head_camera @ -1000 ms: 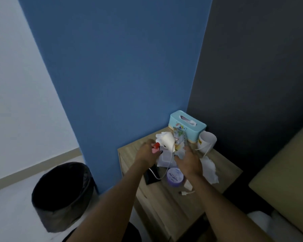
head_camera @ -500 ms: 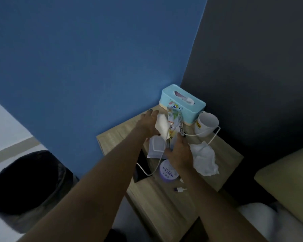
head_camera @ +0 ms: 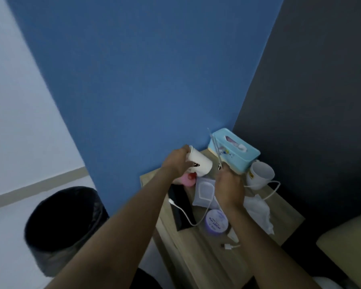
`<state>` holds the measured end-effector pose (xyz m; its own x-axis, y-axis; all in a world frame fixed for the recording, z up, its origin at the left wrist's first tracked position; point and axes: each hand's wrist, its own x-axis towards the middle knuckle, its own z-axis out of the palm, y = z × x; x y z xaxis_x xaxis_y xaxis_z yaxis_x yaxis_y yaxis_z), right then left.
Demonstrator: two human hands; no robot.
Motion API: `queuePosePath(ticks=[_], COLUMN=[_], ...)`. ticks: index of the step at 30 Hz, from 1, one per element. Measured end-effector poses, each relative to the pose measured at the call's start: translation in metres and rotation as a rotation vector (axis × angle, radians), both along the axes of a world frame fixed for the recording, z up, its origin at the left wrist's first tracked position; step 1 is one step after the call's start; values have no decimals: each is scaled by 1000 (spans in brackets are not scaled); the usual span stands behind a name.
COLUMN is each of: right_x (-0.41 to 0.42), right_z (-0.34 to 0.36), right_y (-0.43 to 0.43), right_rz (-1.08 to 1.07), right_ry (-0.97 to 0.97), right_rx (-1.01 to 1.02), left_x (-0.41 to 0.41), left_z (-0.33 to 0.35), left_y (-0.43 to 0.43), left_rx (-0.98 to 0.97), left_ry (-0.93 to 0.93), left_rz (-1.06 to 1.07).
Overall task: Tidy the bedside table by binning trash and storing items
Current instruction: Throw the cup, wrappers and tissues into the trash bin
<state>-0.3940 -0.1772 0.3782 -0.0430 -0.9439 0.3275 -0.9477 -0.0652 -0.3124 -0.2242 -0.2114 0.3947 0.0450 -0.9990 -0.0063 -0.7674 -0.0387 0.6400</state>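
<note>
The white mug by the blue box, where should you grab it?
Probably by its side wall, coming from above and in front. The white mug stands upright with its open mouth facing up, and the tissue box crowds it on the left. Its handle isn't clearly visible. A white cable lies beside it.

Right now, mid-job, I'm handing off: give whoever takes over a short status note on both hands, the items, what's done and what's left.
Left hand: gripping a white paper cup tipped on its side, lifted above the bedside table.
Right hand: pinching a thin flat packet held upright in front of the tissue box.
On the table: white mug, crumpled tissue, purple jar, white cable over a dark phone, a white pouch, a pink item.
Bin: on the floor to the left.
Done: nothing visibly binned.
Left: bin cup, packet, tissue; store the rest.
</note>
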Motion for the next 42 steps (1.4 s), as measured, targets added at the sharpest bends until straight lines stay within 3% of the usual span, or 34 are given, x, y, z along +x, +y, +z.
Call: queuePosePath(ticks=[7,11,15,20,28,42], right_x=[66,128,179,241,333,431], right_z=[30,19,-7,-24,-72,-250], right_y=[56,110,157,181,137,48], right_rz=[170,321,504,642,676,495], right_ry=[-81,76,115,155,83,-115], right_rx=[81,195,397,470,517,841], left_x=[79,145,205,258,316,399], left_z=[34,30,13,-13,-71,-252], left_y=[107,196,275,324,294,221], left_rx=[-12,15,108,182,238,401], left_ry=[25,-17,-79,-82,-46,-33], left_rz=[202,367,524,704,772,789])
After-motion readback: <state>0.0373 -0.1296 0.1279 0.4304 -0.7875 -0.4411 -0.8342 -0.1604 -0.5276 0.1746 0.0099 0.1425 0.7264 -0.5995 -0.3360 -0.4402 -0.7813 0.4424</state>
